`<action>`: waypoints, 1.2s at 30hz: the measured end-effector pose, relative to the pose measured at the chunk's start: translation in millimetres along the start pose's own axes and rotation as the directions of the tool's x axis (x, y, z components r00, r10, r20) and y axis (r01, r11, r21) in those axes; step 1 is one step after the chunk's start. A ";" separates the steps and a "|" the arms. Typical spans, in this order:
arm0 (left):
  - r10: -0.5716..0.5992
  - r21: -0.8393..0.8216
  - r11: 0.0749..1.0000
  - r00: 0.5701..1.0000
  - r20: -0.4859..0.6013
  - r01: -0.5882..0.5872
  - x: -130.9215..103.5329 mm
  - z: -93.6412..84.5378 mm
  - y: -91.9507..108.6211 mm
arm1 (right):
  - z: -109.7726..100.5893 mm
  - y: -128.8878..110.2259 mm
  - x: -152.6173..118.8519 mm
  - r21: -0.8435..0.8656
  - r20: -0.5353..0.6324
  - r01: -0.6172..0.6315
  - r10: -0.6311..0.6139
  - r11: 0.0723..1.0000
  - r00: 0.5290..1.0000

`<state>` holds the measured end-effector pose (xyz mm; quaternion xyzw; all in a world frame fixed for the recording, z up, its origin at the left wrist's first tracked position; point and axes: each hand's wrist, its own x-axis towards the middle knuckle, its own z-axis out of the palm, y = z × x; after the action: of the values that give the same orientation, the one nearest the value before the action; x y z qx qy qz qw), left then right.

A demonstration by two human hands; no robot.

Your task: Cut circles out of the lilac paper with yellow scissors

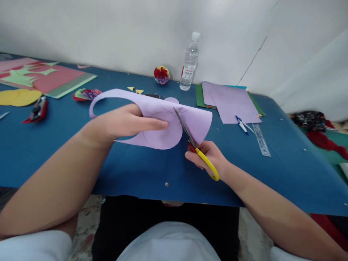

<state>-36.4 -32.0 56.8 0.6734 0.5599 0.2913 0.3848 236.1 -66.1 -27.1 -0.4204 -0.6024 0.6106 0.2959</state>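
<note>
A sheet of purple paper (163, 136) is pinched in my left hand (133, 121), the thumb lying on top and the fingers hidden underneath. Faint curved outlines show on the paper, and part of its edge is cut into rounded shapes. A long curved strip of it loops off to the left. My right hand (208, 156) grips yellow-and-red scissors (205, 161), whose blades lie at the paper along the rounded edge. To the right of the blades, the paper's loose part curls downward above the blue table.
Behind stand a water bottle (189, 63) and a colourful paper ball (161, 75). Stacked paper (233, 103), a pen (241, 125) and a ruler (261, 140) lie right. On the left are a red stapler (38, 108), yellow paper (20, 97) and coloured sheets (65, 81).
</note>
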 end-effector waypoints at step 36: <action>0.329 -0.225 0.912 0.939 -0.101 -0.343 3.3 12.8 -1.0 | -8.4 11.9 3.6 -0.016 0.207 0.150 -0.143 0.989 0.968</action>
<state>-25.8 -31.2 49.0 0.6992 0.4081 0.4388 0.3899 243.4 -60.0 -38.7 -0.3141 -0.6685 0.6177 0.2699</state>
